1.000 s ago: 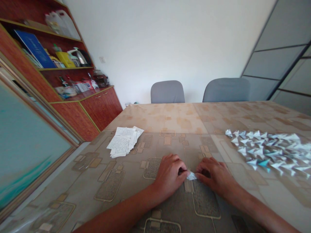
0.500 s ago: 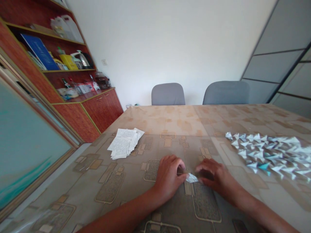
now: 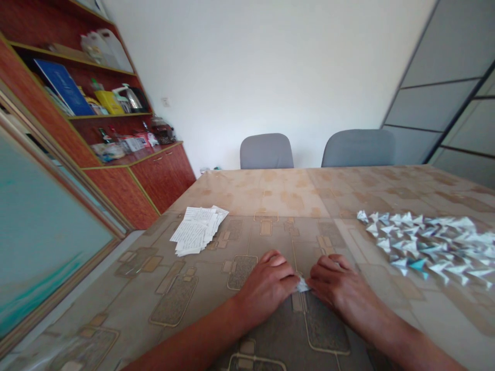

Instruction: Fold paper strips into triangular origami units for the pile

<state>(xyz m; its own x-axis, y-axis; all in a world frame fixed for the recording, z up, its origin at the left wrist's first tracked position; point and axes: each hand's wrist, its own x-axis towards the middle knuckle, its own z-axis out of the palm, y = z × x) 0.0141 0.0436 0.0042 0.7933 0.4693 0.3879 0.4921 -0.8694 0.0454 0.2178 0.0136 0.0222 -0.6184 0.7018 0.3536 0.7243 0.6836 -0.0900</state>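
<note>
Text check: slip stack [image 3: 198, 232] on the table [image 3: 240, 193], off past my left hand, has rows of dark print on white; too small to read. Blue folder [image 3: 64, 86] on the shelf has faint marks, not legible. Printing on the boxes [image 3: 135, 142] lower down is blurred too.

Pose: both forearms come in from the bottom corners, wrists low, backs of hands up. My left hand [image 3: 267, 278] and right hand [image 3: 340, 283] nearly meet, fingers curled. Grip: fingertips drawn together, almost no gap, holding a small folded paper [image 3: 302, 284] from its two sides, just above or on the tabletop, can't tell which. Folded pieces [image 3: 429, 247] sit in rows beyond my right hand, mostly white, one teal-marked.
</note>
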